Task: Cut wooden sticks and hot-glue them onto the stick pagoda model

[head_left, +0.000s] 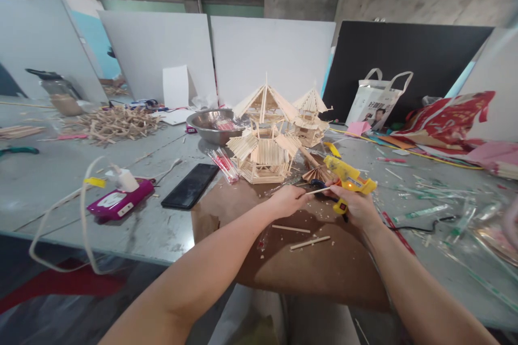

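Between my two hands a thin wooden stick [318, 191] is held nearly level above the brown board [283, 269]. My left hand [288, 200] pinches its left end. My right hand [356, 206] has its fingertips closed at the stick's other end, beside a yellow glue gun [343, 170] with a small orange light. Whether the gun rests in that hand or just behind it is hard to tell. Loose sticks [309, 243] lie on the board below. Just behind my hands stands a tiered stick pavilion [265, 145], with a smaller stick tower [311, 113] behind it.
A black phone [190, 186] and a purple power strip [120, 199] with a looping white cable lie left. Behind them are a metal bowl [198, 124] and a stick pile [117, 124]. Plastic wrappers [465, 215] and a red bag [449, 118] lie right.
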The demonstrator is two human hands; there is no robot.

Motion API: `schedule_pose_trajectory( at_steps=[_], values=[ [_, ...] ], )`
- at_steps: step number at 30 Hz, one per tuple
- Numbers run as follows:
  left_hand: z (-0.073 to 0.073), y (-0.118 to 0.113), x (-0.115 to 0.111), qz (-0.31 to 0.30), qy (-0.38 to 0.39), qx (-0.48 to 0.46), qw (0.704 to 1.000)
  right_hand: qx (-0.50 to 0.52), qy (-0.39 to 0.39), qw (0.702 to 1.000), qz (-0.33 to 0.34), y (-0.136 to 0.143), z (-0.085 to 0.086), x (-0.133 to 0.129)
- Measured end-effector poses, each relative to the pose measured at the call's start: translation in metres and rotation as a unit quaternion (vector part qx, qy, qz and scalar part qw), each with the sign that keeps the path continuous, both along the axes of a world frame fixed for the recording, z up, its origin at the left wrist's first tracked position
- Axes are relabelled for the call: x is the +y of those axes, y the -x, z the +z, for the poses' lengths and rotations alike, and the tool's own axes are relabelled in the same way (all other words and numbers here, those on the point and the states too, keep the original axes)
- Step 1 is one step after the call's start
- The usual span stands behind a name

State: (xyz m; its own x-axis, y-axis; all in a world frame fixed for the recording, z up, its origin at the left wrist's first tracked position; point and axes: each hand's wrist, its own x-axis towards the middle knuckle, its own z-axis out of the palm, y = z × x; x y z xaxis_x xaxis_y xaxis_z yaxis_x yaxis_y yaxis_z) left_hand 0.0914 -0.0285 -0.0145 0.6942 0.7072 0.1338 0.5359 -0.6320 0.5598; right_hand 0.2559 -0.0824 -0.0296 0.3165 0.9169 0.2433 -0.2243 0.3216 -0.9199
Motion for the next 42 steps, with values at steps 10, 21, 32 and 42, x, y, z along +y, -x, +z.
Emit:
schedule_pose_trajectory(
  at_steps=[10, 21, 32, 42],
  values=[
    [-0.014, 0.003, 0.015, 0.026, 0.006, -0.068, 0.997, 0.076, -0.034, 0.991, -0.103, -0.009, 0.001, 0.008],
    [-0.003, 0.002, 0.01, 0.067, 0.197, -0.227, 0.951, 0.088, -0.021, 0.99, -0.106, -0.007, 0.005, 0.007],
    [0.001, 0.007, 0.013, 0.048, -0.02, -0.141, 0.989, 0.09, 0.002, 0.993, -0.072, -0.007, 0.004, 0.005],
    [0.027, 0.019, 0.021, 0.163, 0.171, -0.536, 0.81, 0.097, 0.002, 0.99, -0.101, -0.009, 0.005, 0.005]
  ],
)
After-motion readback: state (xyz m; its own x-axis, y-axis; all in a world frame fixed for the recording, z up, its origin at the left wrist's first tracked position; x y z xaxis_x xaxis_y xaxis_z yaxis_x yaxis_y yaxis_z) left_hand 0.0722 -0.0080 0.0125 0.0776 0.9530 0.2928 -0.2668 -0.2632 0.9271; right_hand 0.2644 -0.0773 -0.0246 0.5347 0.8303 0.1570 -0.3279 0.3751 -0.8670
